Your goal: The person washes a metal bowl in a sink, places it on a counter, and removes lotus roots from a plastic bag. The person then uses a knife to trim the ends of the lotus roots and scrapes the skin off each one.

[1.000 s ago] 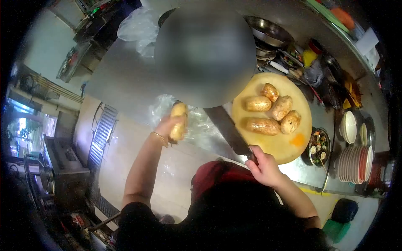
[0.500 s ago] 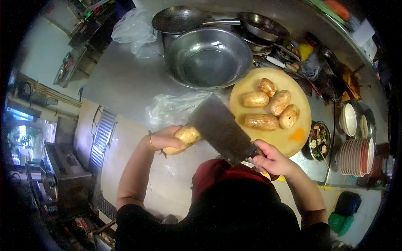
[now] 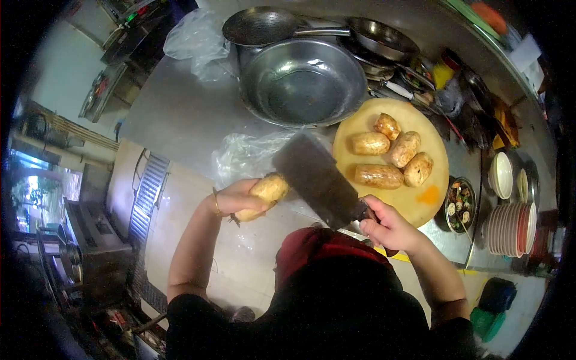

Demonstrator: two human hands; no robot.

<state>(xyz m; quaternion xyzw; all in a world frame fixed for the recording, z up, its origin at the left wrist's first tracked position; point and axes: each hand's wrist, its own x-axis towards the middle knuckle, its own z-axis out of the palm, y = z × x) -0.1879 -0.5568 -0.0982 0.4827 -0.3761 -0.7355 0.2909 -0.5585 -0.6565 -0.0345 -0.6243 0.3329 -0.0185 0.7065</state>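
Note:
My left hand is closed round a pale brown root vegetable, held in front of the counter's near edge. My right hand grips the handle of a wide dark cleaver, whose blade points up and to the left. The blade's end is close beside the root; whether they touch I cannot tell. Several root pieces lie on the round yellowish cutting board, right of the cleaver. A crumpled clear plastic bag lies on the counter behind the root.
A large metal basin sits behind the bag, with a wok and pans beyond it. Another plastic bag is at the back left. Stacked plates, bowls and a dish of food stand at the right.
My left hand has brought the root lower and tilted it. The cleaver has turned from edge-on to show its broad face, and now lies close to the root.

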